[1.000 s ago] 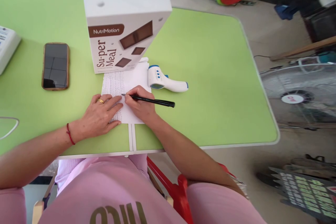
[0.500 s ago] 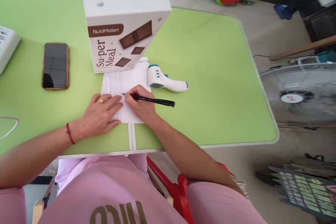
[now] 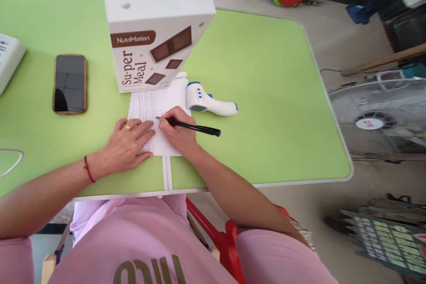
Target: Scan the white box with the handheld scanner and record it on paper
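The right hand (image 3: 179, 131) is clamped on a black pen (image 3: 203, 128), thumb and fingers pinching it near the tip; the tip points left, at the inner edge of the written part of the paper (image 3: 173, 102), though whether it touches is too small to tell; the pen's long end slants out to the right, past the hand. The left hand (image 3: 128, 146) holds nothing; it lies palm down over the written side of the paper, its fingers stretched and a little apart, the fingertips near the pen tip; it wears a gold ring (image 3: 126, 127), with a red bracelet (image 3: 88, 169) at the wrist.

The paper lies on the green table (image 3: 266, 97), near the front edge — rows of small marks cover its left part, while the right part is plain white. At its far end stands a white box (image 3: 156, 31), upright, hiding some of the paper; its brown label reads "NutriMotion", with "Su-per Meal" below; brown bars are printed beside the words. A white and blue thermometer (image 3: 213, 102) lies just beside the paper on the right, handle pointing right; a phone (image 3: 69, 83) lies flat, well to the left, its screen dark. Past the table's right end is a fan (image 3: 369, 123); a red chair (image 3: 226, 248) shows below the right arm.
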Demonstrator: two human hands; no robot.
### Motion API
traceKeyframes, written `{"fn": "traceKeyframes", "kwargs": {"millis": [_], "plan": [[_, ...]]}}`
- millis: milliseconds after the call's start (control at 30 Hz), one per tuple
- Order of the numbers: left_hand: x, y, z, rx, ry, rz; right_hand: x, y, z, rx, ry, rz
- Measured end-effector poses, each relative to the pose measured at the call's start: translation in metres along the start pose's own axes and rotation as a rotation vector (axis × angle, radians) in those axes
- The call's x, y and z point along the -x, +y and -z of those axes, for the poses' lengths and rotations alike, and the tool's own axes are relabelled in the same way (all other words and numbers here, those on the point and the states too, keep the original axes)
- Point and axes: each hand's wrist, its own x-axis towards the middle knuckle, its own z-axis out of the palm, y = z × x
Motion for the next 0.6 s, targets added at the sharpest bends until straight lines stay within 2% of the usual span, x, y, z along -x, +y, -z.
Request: {"fn": "traceKeyframes", "kwargs": {"millis": [133,400,600], "plan": [[0.0004,-0.0006,-0.0004,0.002,-0.004,-0.004,-0.0001,-0.0013,0.0013,-0.036,-0.006,0.003],[0.0003,-0.0013,0.0004,0.01,-0.002,-0.011,-0.0014,-0.0024,0.0018,-0.019,0.075,-0.016],[0.0001,-0.0015,-0.0007,0.001,-0.01,-0.001,-0.0013,-0.0014,0.0003,-0.018,0.064,-0.022]]}}
